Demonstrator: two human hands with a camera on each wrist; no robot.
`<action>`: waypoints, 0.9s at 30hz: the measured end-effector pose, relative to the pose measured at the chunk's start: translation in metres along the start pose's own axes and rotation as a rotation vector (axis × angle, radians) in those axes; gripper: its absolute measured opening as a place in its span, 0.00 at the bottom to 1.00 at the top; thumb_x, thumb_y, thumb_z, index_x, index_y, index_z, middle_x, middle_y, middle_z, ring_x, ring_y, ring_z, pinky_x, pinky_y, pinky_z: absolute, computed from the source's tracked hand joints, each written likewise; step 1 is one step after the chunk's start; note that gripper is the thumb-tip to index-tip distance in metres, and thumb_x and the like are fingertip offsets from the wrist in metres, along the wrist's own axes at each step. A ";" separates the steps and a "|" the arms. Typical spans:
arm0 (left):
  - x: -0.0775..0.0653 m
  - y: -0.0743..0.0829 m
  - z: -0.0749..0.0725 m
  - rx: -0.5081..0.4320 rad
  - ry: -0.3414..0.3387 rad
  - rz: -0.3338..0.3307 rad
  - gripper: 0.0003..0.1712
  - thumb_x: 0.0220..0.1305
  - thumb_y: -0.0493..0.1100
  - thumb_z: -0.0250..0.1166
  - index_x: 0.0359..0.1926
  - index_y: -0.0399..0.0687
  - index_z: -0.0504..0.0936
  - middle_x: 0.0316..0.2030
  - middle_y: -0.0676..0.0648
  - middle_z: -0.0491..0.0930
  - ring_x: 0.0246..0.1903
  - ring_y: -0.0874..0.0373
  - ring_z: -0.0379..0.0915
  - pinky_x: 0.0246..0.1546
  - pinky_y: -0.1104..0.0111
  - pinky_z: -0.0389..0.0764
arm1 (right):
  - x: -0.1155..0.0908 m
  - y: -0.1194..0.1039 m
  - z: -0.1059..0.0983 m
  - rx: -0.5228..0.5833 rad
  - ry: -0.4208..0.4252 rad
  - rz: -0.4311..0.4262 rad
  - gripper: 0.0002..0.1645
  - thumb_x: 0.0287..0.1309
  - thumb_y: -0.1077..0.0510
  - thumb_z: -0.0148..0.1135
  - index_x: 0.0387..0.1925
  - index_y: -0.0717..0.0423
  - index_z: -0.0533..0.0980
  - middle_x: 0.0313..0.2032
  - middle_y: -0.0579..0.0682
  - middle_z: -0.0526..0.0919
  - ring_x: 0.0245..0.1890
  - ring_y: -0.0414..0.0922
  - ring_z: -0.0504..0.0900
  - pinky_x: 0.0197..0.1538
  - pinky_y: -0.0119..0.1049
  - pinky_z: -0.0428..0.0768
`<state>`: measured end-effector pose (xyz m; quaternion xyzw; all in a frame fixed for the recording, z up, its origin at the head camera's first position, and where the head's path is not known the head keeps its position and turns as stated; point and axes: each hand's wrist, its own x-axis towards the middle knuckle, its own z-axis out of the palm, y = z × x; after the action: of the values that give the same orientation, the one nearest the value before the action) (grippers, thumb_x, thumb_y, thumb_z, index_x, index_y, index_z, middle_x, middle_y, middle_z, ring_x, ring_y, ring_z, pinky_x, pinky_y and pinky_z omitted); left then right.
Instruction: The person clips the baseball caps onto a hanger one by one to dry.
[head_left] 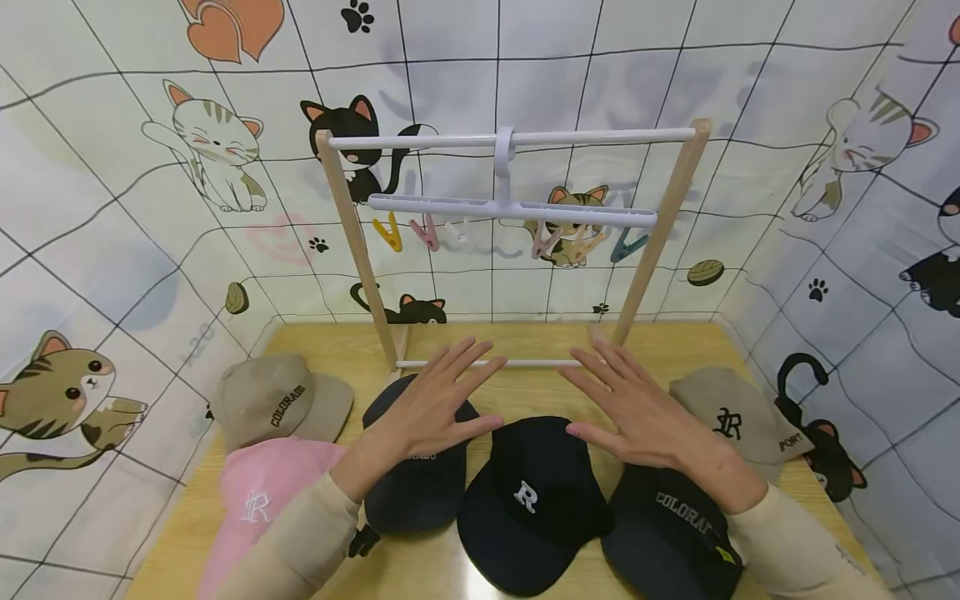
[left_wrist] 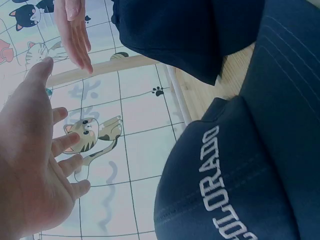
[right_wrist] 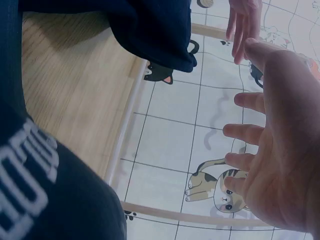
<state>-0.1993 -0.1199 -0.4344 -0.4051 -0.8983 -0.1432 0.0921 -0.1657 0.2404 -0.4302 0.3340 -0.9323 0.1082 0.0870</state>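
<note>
Both hands hover over a row of caps, fingers spread and holding nothing. The left hand (head_left: 437, 406) is above a dark cap (head_left: 420, 492) with COLORADO lettering, which fills much of the left wrist view. Over the gap between the middle and right caps is the right hand (head_left: 637, 406). Between the hands lies a black cap (head_left: 540, 492) with a white R. Beneath the right forearm sits another dark COLORADO cap (head_left: 667, 533) with a small yellow-green tag. The left wrist view shows the left palm (left_wrist: 30, 150); the right palm (right_wrist: 290, 140) appears in the right wrist view.
A wooden rack (head_left: 351, 242) with white bars stands at the back. From its top bar hangs a lavender hanger (head_left: 517, 210) with several coloured clips. A beige cap (head_left: 262, 400) and pink cap (head_left: 281, 483) lie left; another beige cap (head_left: 731, 417) lies right on the wooden table (head_left: 517, 387).
</note>
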 end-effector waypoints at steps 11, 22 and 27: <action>0.016 0.008 0.004 -0.045 0.004 0.037 0.49 0.79 0.68 0.66 0.91 0.60 0.61 0.91 0.43 0.57 0.91 0.41 0.50 0.90 0.38 0.54 | -0.011 0.005 -0.008 0.031 -0.041 0.072 0.47 0.80 0.35 0.66 0.89 0.43 0.62 0.90 0.58 0.59 0.90 0.69 0.54 0.86 0.74 0.56; 0.041 0.022 0.003 -0.043 0.021 0.082 0.49 0.80 0.68 0.66 0.91 0.57 0.60 0.89 0.42 0.60 0.90 0.41 0.54 0.90 0.39 0.56 | -0.027 0.018 -0.017 0.007 -0.030 0.120 0.47 0.79 0.36 0.67 0.89 0.44 0.63 0.88 0.59 0.63 0.89 0.70 0.56 0.86 0.72 0.57; 0.053 0.029 0.004 -0.030 0.031 0.100 0.49 0.80 0.68 0.66 0.91 0.57 0.60 0.89 0.43 0.61 0.90 0.42 0.54 0.90 0.40 0.57 | -0.036 0.025 -0.020 0.017 -0.027 0.147 0.47 0.78 0.38 0.68 0.89 0.45 0.63 0.88 0.60 0.64 0.89 0.71 0.56 0.86 0.73 0.56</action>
<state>-0.2125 -0.0629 -0.4179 -0.4484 -0.8732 -0.1583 0.1070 -0.1522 0.2859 -0.4229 0.2670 -0.9543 0.1179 0.0636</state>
